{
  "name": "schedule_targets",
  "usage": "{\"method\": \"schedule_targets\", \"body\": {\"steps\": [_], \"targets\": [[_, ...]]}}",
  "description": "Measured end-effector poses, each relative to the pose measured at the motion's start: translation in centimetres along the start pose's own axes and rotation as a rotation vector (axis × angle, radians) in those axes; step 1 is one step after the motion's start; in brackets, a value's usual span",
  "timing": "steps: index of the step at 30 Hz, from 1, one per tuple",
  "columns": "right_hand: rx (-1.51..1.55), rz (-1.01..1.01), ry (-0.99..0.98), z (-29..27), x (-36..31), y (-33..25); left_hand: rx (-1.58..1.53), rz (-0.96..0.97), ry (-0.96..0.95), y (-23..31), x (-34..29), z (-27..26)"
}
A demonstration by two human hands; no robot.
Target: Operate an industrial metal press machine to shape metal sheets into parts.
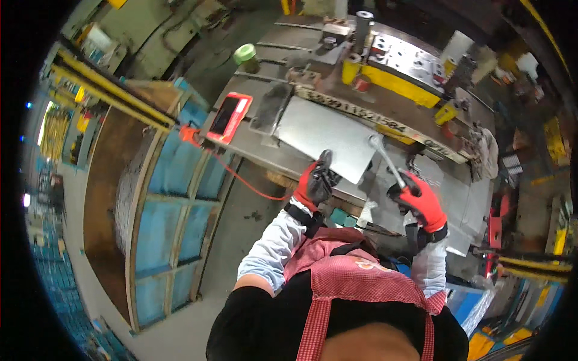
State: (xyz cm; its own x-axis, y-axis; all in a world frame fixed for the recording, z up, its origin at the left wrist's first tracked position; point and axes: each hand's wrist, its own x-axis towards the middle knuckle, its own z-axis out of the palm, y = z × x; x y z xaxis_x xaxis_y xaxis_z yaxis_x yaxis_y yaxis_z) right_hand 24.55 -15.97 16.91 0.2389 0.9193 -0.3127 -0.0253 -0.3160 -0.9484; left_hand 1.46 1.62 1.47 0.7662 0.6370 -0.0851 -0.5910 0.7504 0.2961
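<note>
head view, steeply downward, close overhead

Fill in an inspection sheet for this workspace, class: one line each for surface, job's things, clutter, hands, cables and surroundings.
Surface: grey steel press table, worn.
Job's things: flat grey sheet-metal plate lying on the table; long silver metal hook tool.
Clutter: red-cased phone, green-capped jar, yellow metal blocks.
Hands: left hand in red-and-black glove, fingers on the plate's near edge; right hand, gloved, closed around the tool.
Cables: thin red cable hanging from the table edge.
Surroundings: blue-panelled wooden crate, concrete floor.
</note>
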Motion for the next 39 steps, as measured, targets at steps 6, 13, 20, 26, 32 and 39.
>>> {"method": "schedule_targets", "body": {"steps": [6,13,20,26,32,39], "targets": [[0.069,0.012,-0.080,-1.2,-5.7,2.0,0.583,0.269,0.255,-0.5,-1.5,9.5],[0.317,-0.025,0.167,-0.9,-8.0,-0.9,2.000,1.085,-0.588,1.7,12.0,16.4],[0.396,-0.142,0.173,-2.5,-3.2,-2.4,1.757,0.329,-0.292,0.2,27.1,15.9],[0.388,-0.100,0.149,-4.6,-1.2,-2.7,1.235,0.126,-0.182,0.4,24.0,15.1],[0.265,-0.196,0.138,-4.6,-1.3,-2.9,0.201,-0.347,-0.268,-3.3,15.3,15.5],[0.321,-0.092,0.094,-5.7,-0.6,-2.5,0.225,-0.192,-0.100,-5.5,16.3,15.3]]}}
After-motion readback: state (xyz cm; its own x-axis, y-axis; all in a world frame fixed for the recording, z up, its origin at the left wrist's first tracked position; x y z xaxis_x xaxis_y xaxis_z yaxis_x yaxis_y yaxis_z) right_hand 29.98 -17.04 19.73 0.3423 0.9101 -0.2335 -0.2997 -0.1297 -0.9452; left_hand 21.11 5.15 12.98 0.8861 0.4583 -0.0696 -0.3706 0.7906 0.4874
